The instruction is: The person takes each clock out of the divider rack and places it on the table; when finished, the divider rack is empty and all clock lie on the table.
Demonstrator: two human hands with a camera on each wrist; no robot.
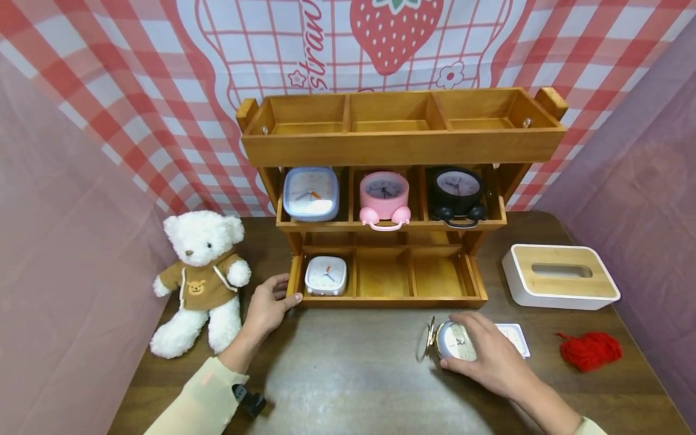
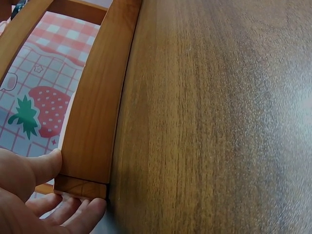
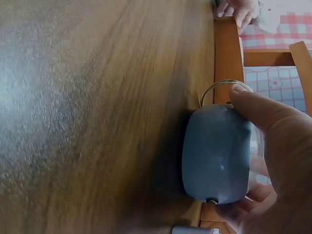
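Note:
My right hand [image 1: 492, 356] grips an alarm clock [image 1: 455, 341] with a round face, over the table at the right front. Its body [image 3: 217, 153] looks smooth and blue-grey in the right wrist view, with a thin gold ring handle [image 3: 214, 87] at one end. My left hand [image 1: 272, 305] pinches the front left corner of the wooden three-tier shelf [image 1: 391, 304], thumb on one side and fingers on the other. A small white clock [image 1: 326, 276] sits in the left compartment of the bottom tier, beside that hand.
Blue [image 1: 311, 193], pink [image 1: 384, 196] and black [image 1: 458, 193] clocks fill the middle tier. A white teddy bear [image 1: 203, 272] sits at left. To the right are a tissue box [image 1: 562, 278], red yarn [image 1: 591, 350] and a flat white item [image 1: 513, 338] partly behind my right hand.

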